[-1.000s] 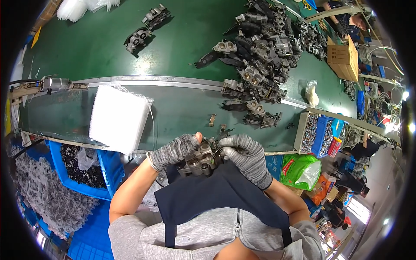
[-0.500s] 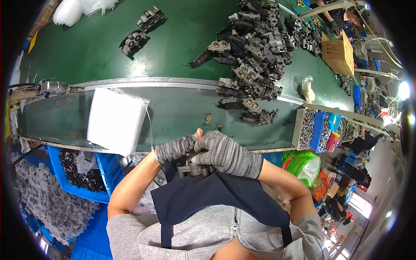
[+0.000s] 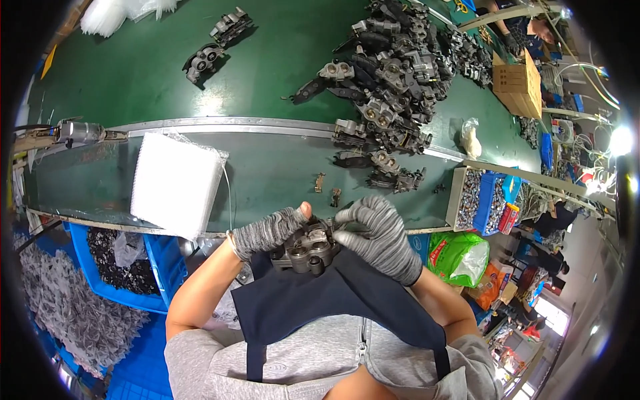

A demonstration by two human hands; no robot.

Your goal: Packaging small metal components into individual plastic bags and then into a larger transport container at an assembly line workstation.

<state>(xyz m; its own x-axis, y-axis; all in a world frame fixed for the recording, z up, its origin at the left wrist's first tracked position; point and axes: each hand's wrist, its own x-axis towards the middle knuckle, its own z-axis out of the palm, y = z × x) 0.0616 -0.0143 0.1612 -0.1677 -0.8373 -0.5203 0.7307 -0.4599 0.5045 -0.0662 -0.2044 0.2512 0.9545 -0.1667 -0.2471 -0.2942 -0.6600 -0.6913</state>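
A dark grey metal brake caliper [image 3: 308, 249] with round piston bores is held at the table's near edge, in front of my apron. My left hand [image 3: 272, 233], in a grey striped fingerless glove, grips its left side with the thumb up. At its right side my right hand [image 3: 379, 235], gloved alike, has curled fingers and the thumb drawn close together. What those fingertips hold, if anything, is too small to tell. Just beyond the hands lie two small brass-coloured metal clips, one on the left [image 3: 320, 182] and one nearer the caliper [image 3: 335, 197].
A big pile of brake calipers [image 3: 393, 87] covers the table's right middle; two more [image 3: 203, 63] lie far left. A stack of white sheets [image 3: 175, 187] sits at left. Blue bins of small parts [image 3: 492, 200] stand right. A metal rail [image 3: 233, 125] crosses the table.
My right hand has drawn back to the right from over the caliper, uncovering its bores. My left hand keeps its hold, and the nearer clip shows more fully.
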